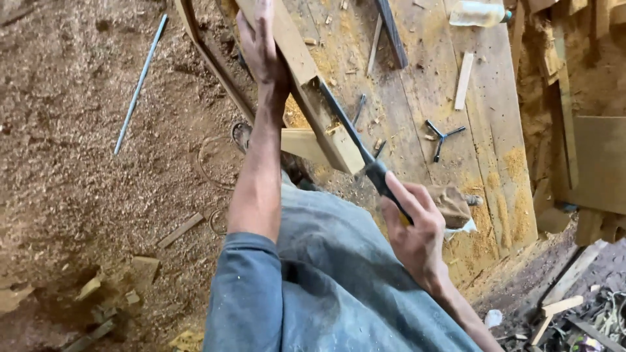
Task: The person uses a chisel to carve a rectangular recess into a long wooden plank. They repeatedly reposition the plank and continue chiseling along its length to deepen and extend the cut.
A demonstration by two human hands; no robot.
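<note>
My left hand point(261, 45) lies flat on a long wooden plank point(306, 78) that rests slanted across a wooden workbench point(450, 85). My right hand point(414, 228) grips the dark handle of a chisel point(355, 140). Its long metal blade runs up and to the left into a cut slot in the plank near its close end. Fresh shavings lie around the slot.
On the bench lie a small three-armed metal tool point(441, 135), a loose wood strip point(463, 80), a clear plastic bottle point(479, 13) and a brown block point(453, 203). A thin metal rod point(140, 85) lies on the sawdust floor at left. Wood scraps pile up at right.
</note>
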